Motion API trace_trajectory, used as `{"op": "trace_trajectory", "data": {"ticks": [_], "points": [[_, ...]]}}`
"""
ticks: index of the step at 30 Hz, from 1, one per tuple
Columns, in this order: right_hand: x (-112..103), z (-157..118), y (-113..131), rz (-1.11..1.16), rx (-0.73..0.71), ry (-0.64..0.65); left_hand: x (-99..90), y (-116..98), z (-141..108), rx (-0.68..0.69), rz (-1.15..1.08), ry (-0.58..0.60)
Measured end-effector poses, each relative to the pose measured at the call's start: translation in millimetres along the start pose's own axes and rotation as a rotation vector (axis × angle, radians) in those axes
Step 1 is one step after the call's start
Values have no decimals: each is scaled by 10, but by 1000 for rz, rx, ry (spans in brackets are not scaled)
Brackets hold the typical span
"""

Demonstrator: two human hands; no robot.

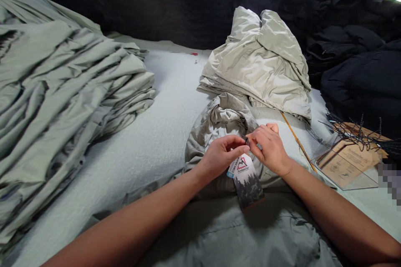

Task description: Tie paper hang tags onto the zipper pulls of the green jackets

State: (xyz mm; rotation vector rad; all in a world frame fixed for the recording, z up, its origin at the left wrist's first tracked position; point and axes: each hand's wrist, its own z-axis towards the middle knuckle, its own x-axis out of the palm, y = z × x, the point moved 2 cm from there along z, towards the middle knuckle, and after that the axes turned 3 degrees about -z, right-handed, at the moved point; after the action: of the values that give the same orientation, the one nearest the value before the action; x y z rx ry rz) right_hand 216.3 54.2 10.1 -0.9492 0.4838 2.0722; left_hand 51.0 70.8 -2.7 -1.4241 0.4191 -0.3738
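Observation:
A grey-green hooded jacket (266, 221) lies in front of me, its hood (216, 121) pointing away. Over its collar area hangs a cardboard hang tag (249, 185) with a red logo and a dark forest print; a small blue label shows at its left edge. My left hand (221, 154) and my right hand (269, 148) meet just above the tag, both with fingers pinched together. Between the fingertips is a short bit of the tag's black string (246, 139). Most of the string is hidden by the fingers.
Piled grey-green garments (62, 91) fill the left of the white table (156, 133). Folded pale jackets (260, 62) lie beyond the hood. At right are a clear box (347, 179) of brown tags (351, 160), a yellow strip (297, 139) and dark garments (363, 79).

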Motion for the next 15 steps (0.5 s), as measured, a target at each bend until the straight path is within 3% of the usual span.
{"op": "trace_trajectory", "data": {"ticks": [4, 7, 10, 15], "points": [[-12, 25, 46, -58, -29, 0, 8, 5, -10, 31, -14, 7], [-9, 33, 74, -91, -41, -16, 16, 19, -16, 46, 2, 82], [13, 19, 75, -32, -10, -26, 19, 35, -25, 37, 17, 150], [68, -12, 29, 119, 56, -7, 12, 43, -34, 76, 114, 145]]}}
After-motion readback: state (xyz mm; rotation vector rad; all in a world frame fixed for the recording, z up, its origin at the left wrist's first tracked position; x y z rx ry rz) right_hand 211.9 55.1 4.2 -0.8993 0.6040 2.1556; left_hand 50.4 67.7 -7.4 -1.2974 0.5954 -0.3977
